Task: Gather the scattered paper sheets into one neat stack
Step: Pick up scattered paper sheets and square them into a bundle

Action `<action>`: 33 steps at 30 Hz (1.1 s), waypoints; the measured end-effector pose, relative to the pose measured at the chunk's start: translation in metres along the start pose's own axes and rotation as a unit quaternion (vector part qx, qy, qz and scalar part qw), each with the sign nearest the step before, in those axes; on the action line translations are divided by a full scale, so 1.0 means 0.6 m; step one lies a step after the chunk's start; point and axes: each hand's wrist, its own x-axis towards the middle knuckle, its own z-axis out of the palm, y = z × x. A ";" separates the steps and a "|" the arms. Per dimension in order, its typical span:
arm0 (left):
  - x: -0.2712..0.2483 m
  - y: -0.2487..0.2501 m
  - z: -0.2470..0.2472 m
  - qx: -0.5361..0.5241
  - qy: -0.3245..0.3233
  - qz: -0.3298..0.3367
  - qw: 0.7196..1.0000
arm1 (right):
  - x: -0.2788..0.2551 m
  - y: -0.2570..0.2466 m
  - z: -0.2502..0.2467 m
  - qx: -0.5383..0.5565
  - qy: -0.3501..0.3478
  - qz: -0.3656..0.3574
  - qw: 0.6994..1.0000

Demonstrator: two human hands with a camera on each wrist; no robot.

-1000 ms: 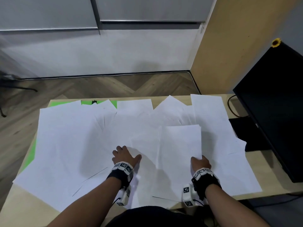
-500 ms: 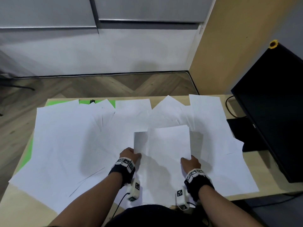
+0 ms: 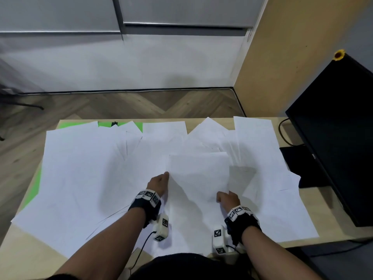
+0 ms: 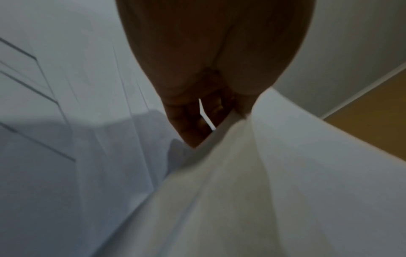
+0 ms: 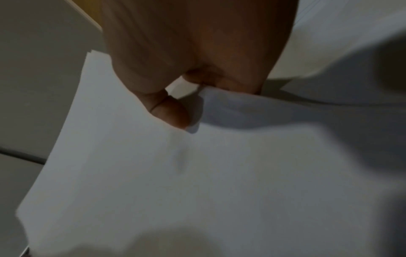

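Many white paper sheets (image 3: pixel 84 174) lie fanned across the wooden table (image 3: pixel 310 201). A small bundle of sheets (image 3: pixel 198 178) is lifted in front of me, held between both hands. My left hand (image 3: pixel 159 181) grips its left edge with curled fingers (image 4: pixel 186 120). My right hand (image 3: pixel 227 198) pinches its right edge, thumb (image 5: pixel 173 113) on top of the paper (image 5: pixel 197 173). The bundle bows slightly between the hands. The fingers under the paper are hidden.
A black monitor (image 3: pixel 335 126) stands at the table's right, with its base (image 3: pixel 296 158) and a cable (image 3: pixel 282 132) beside the sheets. A green mat (image 3: pixel 121 124) shows under the papers at the far left. Wooden floor (image 3: pixel 121 104) lies beyond the table.
The right hand slid the bundle leftward toward the middle. The left hand left the table sheets and took hold of the bundle's left edge; the bundle now sits between both hands.
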 end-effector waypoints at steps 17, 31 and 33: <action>-0.064 0.159 -0.029 -0.095 -0.049 0.208 0.972 | 0.042 -0.030 0.011 0.131 -0.045 -0.069 0.988; -0.110 0.282 -0.126 -0.206 0.030 0.358 0.910 | -0.106 -0.247 -0.021 0.263 0.067 -0.367 0.890; -0.092 0.250 -0.114 -0.236 0.035 0.313 0.919 | -0.090 -0.219 -0.005 0.238 0.073 -0.334 0.909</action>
